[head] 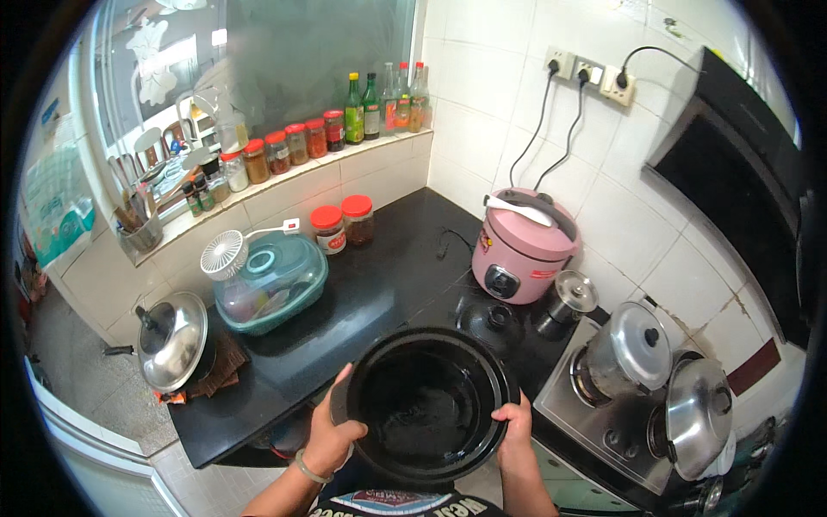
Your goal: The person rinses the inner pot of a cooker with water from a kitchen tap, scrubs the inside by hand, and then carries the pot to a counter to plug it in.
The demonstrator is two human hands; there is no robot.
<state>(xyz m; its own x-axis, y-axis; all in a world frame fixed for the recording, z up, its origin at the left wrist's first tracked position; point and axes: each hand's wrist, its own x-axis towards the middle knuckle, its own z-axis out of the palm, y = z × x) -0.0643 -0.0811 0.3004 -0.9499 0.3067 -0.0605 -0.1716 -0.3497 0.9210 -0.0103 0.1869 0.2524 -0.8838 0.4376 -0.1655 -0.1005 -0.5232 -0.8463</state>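
Both my hands hold a wide, round black pot [423, 413] in front of my body, its opening turned up towards me. My left hand [333, 430] grips the left rim with the thumb over the edge; a pale bangle [313, 467] circles that wrist. On the opposite side, my right hand [515, 426] clasps the rim, thumb on top. The inside of the pot looks wet and shiny, with no food visible. A black domed lid [494, 326] with a knob lies on the counter just beyond the pot's rim.
Behind the lid stands a pink rice cooker [523, 249]. A gas stove [604, 420] at right carries a lidded pot [636, 352] and a lidded wok [701, 420]. On the black counter [362, 304] sit a teal covered basket [274, 284], two red-lidded jars [342, 226] and another lidded pan [171, 342].
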